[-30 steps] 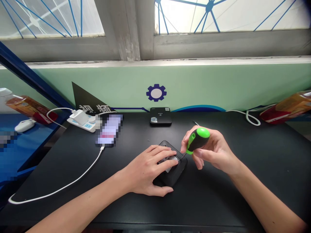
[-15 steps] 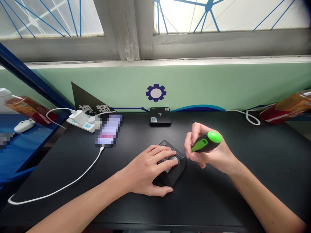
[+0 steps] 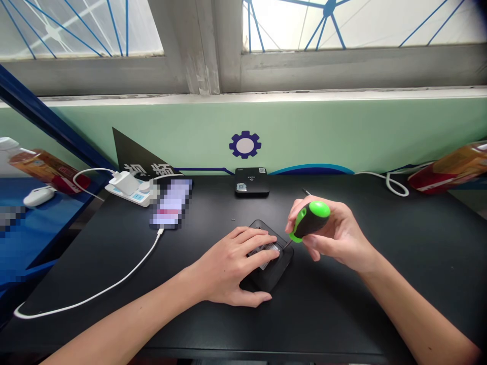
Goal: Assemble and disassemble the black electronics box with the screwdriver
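My left hand (image 3: 238,266) lies over a black square box (image 3: 272,276), fingers stretched out across its top and thumb by the near corner. A label with print on the box shows partly between the fingers. My right hand (image 3: 335,230) is closed around a screwdriver (image 3: 312,220) with a green and black handle. Its thin shaft slants down to the right part of the box's top, close to my left index fingertip. Whether the tip sits in a screw cannot be made out.
Behind stands another black box (image 3: 251,182) with stickers. A phone (image 3: 171,205) lies on the left, its white cable curving forward, near a power strip (image 3: 127,188). A small metal piece (image 3: 233,219) and a thin metal rod (image 3: 306,192) lie on the black table. Bottles (image 3: 449,170) flank both sides.
My right hand has shifted its fingers, and the screwdriver handle has moved left and stands more upright. More of the rod behind it shows. My left hand and the box stay put.
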Tool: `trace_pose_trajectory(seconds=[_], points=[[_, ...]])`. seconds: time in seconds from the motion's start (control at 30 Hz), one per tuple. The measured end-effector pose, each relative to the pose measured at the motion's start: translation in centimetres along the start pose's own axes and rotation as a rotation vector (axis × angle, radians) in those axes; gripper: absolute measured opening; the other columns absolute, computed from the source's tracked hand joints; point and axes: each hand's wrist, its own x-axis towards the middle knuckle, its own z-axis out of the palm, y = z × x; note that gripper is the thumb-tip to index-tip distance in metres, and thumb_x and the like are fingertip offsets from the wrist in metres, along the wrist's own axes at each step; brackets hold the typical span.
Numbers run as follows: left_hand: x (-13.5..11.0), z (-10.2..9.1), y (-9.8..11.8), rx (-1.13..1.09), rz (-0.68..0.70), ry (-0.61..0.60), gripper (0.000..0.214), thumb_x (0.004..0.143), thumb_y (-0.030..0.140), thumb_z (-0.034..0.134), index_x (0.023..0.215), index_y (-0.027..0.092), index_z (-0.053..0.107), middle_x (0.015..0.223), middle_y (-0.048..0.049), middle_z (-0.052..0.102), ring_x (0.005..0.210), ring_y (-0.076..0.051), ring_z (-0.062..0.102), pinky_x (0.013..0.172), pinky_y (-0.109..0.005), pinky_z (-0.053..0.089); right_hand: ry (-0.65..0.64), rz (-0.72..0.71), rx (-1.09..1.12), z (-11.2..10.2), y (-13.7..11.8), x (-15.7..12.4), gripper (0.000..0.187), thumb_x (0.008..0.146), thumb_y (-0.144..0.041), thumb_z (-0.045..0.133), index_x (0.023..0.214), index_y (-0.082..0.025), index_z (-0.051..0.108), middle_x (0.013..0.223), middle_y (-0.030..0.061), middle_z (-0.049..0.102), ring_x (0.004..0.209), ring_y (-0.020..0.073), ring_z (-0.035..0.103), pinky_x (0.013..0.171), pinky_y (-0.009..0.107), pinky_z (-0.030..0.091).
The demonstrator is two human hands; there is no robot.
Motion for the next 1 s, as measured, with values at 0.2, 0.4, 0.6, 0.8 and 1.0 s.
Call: trace_pose_trajectory(seconds=[0.2,0.4,0.6,0.8,1.0], points=[[0.0,0.0,0.0,0.008,0.006,-0.003,0.066,0.106,0.054,0.075,0.158,0.015,0.064,0.165,-0.0205,0.067,0.156,-0.039,0.061,0.127,-0.054,0.048,-0.063,0.033,0.097,-0.6,0.4,-0.3,0.027,0.103,-0.036,0.085,0.126,-0.022,0.08,0.104,0.0092,0.079,0.051,0.0115,0.065,0.045,0.026,0.045],[0.1,0.0,0.0,0.006,0.003,-0.001,0.067,0.104,0.053,0.076,0.159,0.016,0.063,0.163,-0.0211,0.068,0.155,-0.039,0.061,0.126,-0.054,0.05,-0.039,0.067,0.041,-0.1,-0.2,-0.2,0.035,0.094,-0.027,0.095,0.124,-0.027,0.076,0.096,0.0055,0.078,0.071,0.0168,0.068,0.056,0.026,0.055],[0.0,0.1,-0.1,0.008,0.008,0.005,0.065,0.106,0.054,0.074,0.157,0.015,0.064,0.163,-0.0199,0.069,0.155,-0.039,0.062,0.126,-0.054,0.049,0.011,0.073,0.08,0.5,-0.2,-0.1,0.038,0.089,-0.014,0.098,0.103,-0.029,0.066,0.087,-0.0002,0.077,0.059,0.0144,0.06,0.04,0.02,0.046],[0.0,0.0,-0.1,0.003,0.006,-0.001,0.066,0.105,0.054,0.075,0.157,0.015,0.065,0.163,-0.0203,0.069,0.154,-0.039,0.062,0.125,-0.054,0.049,0.037,-0.005,-0.114,0.0,-0.3,0.2,0.015,0.095,-0.024,0.095,0.101,-0.025,0.082,0.099,0.0038,0.069,0.078,0.0172,0.063,0.061,0.029,0.054],[0.0,-0.1,0.0,0.003,-0.006,-0.01,0.065,0.106,0.054,0.074,0.158,0.016,0.064,0.164,-0.0212,0.068,0.155,-0.04,0.062,0.125,-0.055,0.05,0.017,-0.029,-0.164,-0.1,-0.3,0.2,0.015,0.096,-0.027,0.094,0.11,-0.026,0.09,0.101,0.0065,0.07,0.084,0.0207,0.066,0.067,0.032,0.057]])
